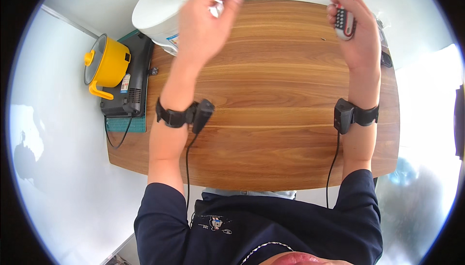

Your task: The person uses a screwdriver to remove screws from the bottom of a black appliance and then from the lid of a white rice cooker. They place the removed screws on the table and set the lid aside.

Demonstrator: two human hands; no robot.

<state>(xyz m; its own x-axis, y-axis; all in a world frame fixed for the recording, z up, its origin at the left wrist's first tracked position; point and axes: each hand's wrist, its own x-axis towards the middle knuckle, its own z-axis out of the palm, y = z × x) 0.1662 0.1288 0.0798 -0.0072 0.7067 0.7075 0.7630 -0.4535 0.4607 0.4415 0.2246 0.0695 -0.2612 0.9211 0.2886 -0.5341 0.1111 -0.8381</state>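
My left hand (206, 25) is raised over the table's far left side, in front of a white bucket-like container (155, 11). Its fingers are curled and smeared by motion. A small whitish, shiny piece (217, 8) shows between thumb and fingers, too blurred to name. At the far right my right hand (361, 32) is closed around a red and white hand tool (346, 11) with a black studded grip, held nearly upright. The tool's upper end is close to the picture's top edge, and I cannot tell its exact kind.
Beneath my arms lies a wooden table (271, 95). A yellow pot (110, 64) with a lid stands on a black appliance (138, 71), over a green mat (131, 124) at the left. Dark straps (174, 117) with cabled devices circle both forearms. Black items (386, 59) sit at the right edge.
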